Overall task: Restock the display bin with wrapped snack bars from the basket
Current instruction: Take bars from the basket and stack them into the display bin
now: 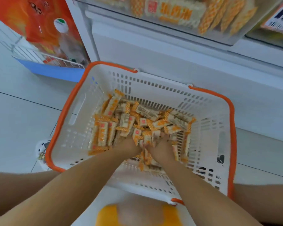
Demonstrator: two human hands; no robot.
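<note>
Reaching down into the basket [207, 131], both hands sit side by side in the pile of snack bars [137, 126]. Head view only. Left hand [129, 145] and right hand [162, 148] are pressed close together, nearly touching, fingers buried among the wrappers. A bunch of bars is bundled between the two hands, so both look to be gathering or gripping bars, but fingertips are hidden and the exact grasp is hard to tell. The bars are white wrappers with orange checked ends, heaped loose on the basket floor, mostly toward the left and the middle. The basket is white slotted plastic with an orange rim, sitting on the pale tiled floor [23, 115], just in front of a white display unit [170, 59]. The display bin [238, 39] is at the top of the frame, clear-fronted, already holding the same kind of bars, blurred. A price sign [281, 15] is at top right, partly cut off. An orange-red package [39, 22] stands in a wire rack [39, 57] at upper left. Both forearms come in from the bottom edge.
</note>
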